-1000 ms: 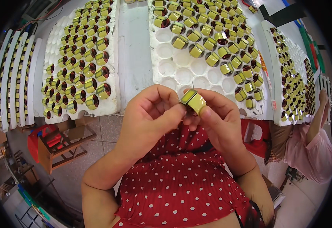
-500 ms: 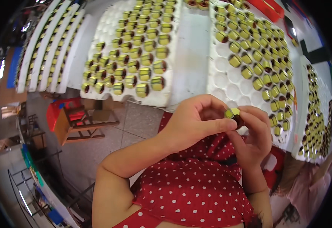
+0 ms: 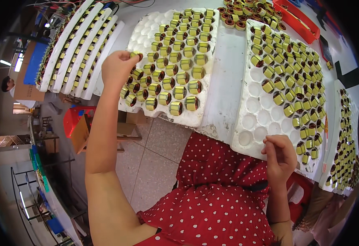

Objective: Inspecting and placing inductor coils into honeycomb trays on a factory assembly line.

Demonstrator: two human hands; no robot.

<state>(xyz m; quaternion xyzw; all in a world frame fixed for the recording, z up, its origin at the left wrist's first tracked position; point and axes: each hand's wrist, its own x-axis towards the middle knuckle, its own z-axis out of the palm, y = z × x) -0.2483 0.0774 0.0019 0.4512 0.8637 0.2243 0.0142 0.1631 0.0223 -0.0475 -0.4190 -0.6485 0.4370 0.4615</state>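
Note:
My left hand (image 3: 118, 69) reaches out to the left foam tray (image 3: 143, 110) and pinches a yellow-taped copper coil (image 3: 136, 55) between thumb and fingers. It is at the tray's left edge, beside bare round hollows. Rows of like coils (image 3: 172, 69) fill much of that tray. Over the near edge of the right foam tray (image 3: 240, 130), my right hand (image 3: 281, 156) is curled, its fingertips drawn in toward the thumb; no coil shows in it. Coils (image 3: 298, 88) stand in that tray's far and right part, with bare hollows at its near left.
Stacked white foam trays (image 3: 70, 51) of coils stand at the far left. Loose coils (image 3: 251, 10) are heaped at the back, by a red bin (image 3: 297, 19). Another coil tray (image 3: 343, 139) lies at the right. A red stool (image 3: 73, 119) and a distant person (image 3: 9, 85) are at left.
My hands have parted: the left has carried the coil up and left to the left tray. The right has stayed near the right tray without the coil. The view has shifted.

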